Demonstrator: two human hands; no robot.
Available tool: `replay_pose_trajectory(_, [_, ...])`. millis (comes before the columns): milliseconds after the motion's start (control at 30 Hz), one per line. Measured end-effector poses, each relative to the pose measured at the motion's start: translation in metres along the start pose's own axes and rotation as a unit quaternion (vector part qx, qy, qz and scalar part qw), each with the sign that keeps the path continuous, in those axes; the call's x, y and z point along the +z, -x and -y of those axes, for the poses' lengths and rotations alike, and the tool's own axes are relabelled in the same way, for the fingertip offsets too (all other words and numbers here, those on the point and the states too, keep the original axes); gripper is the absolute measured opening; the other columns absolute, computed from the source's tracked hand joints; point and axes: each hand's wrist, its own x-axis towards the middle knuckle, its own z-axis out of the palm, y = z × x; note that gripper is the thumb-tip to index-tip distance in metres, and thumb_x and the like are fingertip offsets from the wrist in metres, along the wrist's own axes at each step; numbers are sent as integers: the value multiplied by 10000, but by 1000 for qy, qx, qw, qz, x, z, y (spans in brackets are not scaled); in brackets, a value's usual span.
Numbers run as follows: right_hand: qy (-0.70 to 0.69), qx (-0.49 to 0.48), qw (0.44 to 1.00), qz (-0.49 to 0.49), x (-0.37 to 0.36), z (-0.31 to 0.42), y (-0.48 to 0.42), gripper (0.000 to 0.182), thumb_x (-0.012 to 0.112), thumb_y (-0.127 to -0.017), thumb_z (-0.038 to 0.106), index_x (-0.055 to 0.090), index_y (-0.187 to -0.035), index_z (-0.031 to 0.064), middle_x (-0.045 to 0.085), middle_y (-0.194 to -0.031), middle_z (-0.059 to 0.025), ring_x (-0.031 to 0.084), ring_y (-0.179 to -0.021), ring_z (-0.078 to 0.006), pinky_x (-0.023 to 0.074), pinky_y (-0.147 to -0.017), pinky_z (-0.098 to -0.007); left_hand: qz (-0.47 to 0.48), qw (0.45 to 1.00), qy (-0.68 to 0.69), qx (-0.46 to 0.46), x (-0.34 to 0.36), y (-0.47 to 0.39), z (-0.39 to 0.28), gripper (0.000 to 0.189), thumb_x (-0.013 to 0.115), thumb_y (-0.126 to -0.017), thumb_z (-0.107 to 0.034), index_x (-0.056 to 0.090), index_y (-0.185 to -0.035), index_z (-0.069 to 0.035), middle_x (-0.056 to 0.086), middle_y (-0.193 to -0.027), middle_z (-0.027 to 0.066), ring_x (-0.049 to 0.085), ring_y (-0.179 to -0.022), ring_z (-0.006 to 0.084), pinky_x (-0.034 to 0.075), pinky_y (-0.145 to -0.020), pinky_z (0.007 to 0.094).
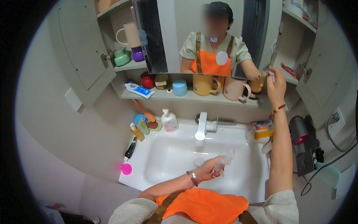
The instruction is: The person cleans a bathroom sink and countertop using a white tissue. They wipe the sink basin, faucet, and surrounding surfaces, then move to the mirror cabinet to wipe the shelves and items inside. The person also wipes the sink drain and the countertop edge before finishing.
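Observation:
Over the white sink basin [165, 156], my left hand [211, 168] is closed around a crumpled, see-through piece of plastic film [225, 161]. Raised to the lower right corner of the mirror [187, 36], my right hand [276, 84] pinches a small whitish wad [271, 75]. What the wad is made of is too small to tell, as is whether it touches the mirror's edge. Just left of that hand, on the shelf under the mirror, are a dark jar with a yellow top [255, 89] and a pale pink mug [236, 89].
The shelf [173, 97] also holds a yellow mug [202, 84], a blue jar [179, 87] and a toothpaste tube [139, 90]. A white faucet [200, 134] and a pump bottle [169, 121] stand behind the basin. Cabinet doors [81, 50] hang open on both sides. A hair dryer [298, 130] hangs at right.

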Motion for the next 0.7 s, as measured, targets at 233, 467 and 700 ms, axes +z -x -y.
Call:
replay_pose_trajectory(233, [-160,82,984,-18,9,39,77,243,492,-772,24,564,-1004,36,579,-963,-130,566,-940,-299,434,-852,-368,-55,996,69,29,-6,9,-13,204,491,-915,-302,504,-831,-117,465,-641,17,368,-490,95,238,-346,213])
replay_pose_trajectory(467, [5,156,987,-43,-18,-28,92,239,509,-803,44,542,-1040,29,576,-994,-152,542,-981,-328,408,-885,-409,5,999,36,27,7,-4,-11,141,483,-924,-285,520,-902,-150,440,-626,7,373,-516,97,198,-351,224])
replay_pose_trajectory(700, [186,163,963,111,-12,-66,103,252,519,-803,97,624,-1024,39,609,-974,-146,535,-967,-328,411,-878,-405,-15,998,46,30,9,0,-5,141,471,-928,-270,519,-888,-144,467,-644,13,387,-518,98,198,-356,218])
